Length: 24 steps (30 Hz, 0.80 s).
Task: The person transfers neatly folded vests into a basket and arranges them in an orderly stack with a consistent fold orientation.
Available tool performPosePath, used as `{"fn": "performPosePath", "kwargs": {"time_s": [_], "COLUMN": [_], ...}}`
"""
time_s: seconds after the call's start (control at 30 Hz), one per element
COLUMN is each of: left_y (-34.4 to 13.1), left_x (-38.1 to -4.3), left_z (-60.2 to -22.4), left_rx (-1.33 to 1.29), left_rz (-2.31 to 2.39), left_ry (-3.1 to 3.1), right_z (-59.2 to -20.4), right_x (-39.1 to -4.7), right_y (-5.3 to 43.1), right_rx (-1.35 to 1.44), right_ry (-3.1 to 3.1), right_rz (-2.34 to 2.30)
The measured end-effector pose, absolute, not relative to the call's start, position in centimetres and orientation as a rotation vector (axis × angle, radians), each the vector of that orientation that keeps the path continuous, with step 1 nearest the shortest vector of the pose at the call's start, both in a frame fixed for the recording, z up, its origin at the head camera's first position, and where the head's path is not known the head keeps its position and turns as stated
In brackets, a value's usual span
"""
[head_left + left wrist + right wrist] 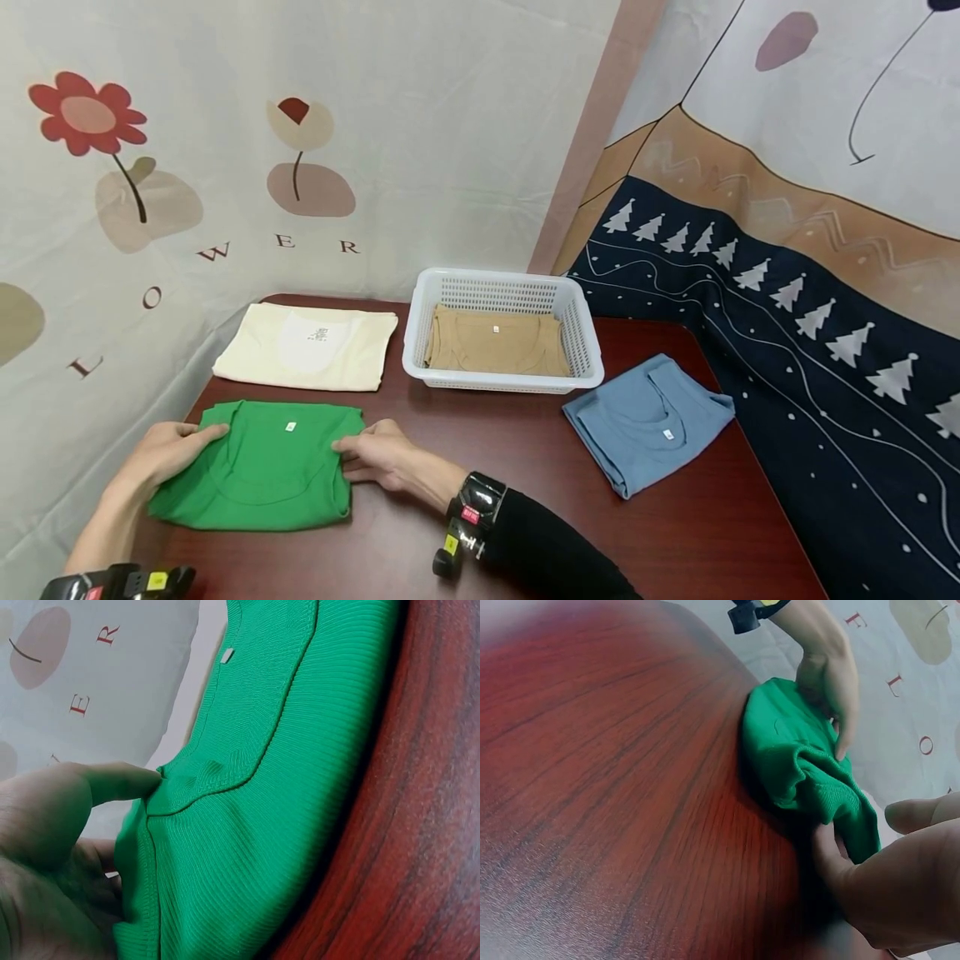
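Note:
A folded green shirt (262, 475) with a small white neck label lies at the left front of the table. My left hand (168, 454) grips its left edge, thumb on top; the left wrist view shows that thumb (124, 782) pressing the ribbed cloth by the neckline seam. At the opposite edge, my right hand (382, 457) holds the shirt's side with bent fingers. In the right wrist view, the cloth's edge (862, 832) bunches between the digits of my right hand (900, 877). The fingers beneath the cloth are partly hidden.
Behind the green shirt lies a folded cream shirt (262, 346). A white plastic basket (502, 383) at the back holds a folded tan shirt (498, 343). To the right, a folded blue shirt (648, 425) sits askew near the edge of the dark red table (480, 417). Printed curtains hang behind.

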State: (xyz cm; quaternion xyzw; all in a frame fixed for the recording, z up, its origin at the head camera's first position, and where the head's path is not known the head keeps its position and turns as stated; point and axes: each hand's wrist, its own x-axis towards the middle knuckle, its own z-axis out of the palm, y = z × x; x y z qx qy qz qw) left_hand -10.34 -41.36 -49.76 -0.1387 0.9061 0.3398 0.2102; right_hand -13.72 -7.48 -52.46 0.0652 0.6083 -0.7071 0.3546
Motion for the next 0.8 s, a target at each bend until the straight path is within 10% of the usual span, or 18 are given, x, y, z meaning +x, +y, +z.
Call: {"fn": "performPosePath", "kwargs": {"time_s": [0.8], "left_y": [-41.66], "left_x": [-10.32], "left_z": [-50.22], "left_rx": [-0.373], "left_rz": [0.986], "left_ry": [2.486], "right_z": [-52.36], "right_x": [-13.59], "right_y": [-8.47], "right_rx": [0.192], "right_ry": [1.934], "right_rz": [-1.714]}}
